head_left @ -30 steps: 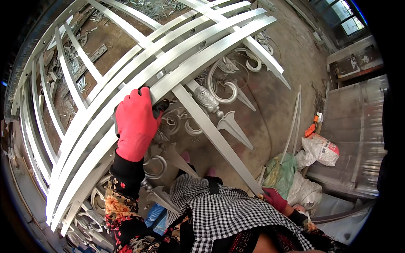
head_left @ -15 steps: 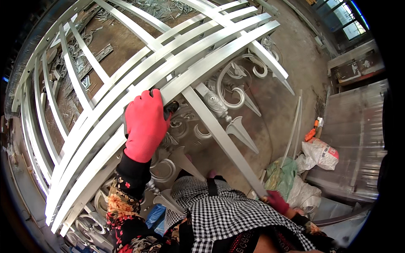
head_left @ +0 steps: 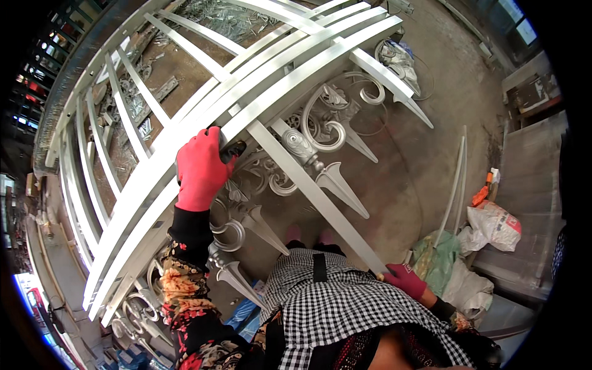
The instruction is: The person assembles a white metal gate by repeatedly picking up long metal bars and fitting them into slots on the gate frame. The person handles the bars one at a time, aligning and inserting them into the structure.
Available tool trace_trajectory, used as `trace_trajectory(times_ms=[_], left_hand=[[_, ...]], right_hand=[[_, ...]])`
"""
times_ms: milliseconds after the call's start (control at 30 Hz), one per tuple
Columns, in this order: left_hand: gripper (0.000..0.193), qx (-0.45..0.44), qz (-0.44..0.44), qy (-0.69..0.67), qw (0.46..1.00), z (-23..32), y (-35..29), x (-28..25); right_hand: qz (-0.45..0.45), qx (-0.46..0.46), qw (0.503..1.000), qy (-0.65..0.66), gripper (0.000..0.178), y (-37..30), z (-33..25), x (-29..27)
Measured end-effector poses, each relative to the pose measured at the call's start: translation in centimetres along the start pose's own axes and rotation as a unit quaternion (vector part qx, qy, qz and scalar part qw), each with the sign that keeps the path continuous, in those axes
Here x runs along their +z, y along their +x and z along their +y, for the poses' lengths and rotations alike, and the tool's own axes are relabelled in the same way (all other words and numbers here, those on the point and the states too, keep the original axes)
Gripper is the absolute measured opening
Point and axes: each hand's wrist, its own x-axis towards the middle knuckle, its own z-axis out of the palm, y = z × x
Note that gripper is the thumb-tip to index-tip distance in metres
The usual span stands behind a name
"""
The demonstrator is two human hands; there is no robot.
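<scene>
Nearest, a checked apron [head_left: 345, 302] spans the lower middle, with blue plastic [head_left: 243, 314] at its left. Beyond it, silver spear points [head_left: 339, 185] and scrolled ornaments [head_left: 300, 145] crowd both sides of the straight bar [head_left: 317, 197], on the near side of the curved rails. At right, past the right hand, sit a green bag [head_left: 436, 259] and, farther, a white sack [head_left: 493, 225]; thin strips [head_left: 453, 185] rise beside them. Crossing slats [head_left: 126, 106] and metal offcuts [head_left: 219, 21] occupy the far left.

The right grip [head_left: 406, 280], gloved in red, grasps the bar's near end. The bar slants far and left, its far end meeting the edge of the nearest curved rail [head_left: 311, 77]. The left grip [head_left: 202, 168], likewise gloved, is clenched on this rail, left of that junction.

The floor [head_left: 404, 172] extends rightward from the bar to the strips; the rail's right end overhangs it at far right.
</scene>
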Motion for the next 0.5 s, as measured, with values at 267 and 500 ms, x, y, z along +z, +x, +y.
trace_trajectory(times_ms=[267, 500], left_hand=[[0.045, -0.064, -0.082, 0.012, 0.995, 1.0, 0.9, -1.3], [0.049, -0.021, -0.034, -0.069, 0.997, 1.0, 1.6, -0.1]], right_hand=[[-0.052, 0.053, 0.982, 0.171, 0.036, 1.1, 1.6, -0.7], [0.055, -0.014, 0.995, -0.086, 0.027, -2.7, -2.4, -3.0]])
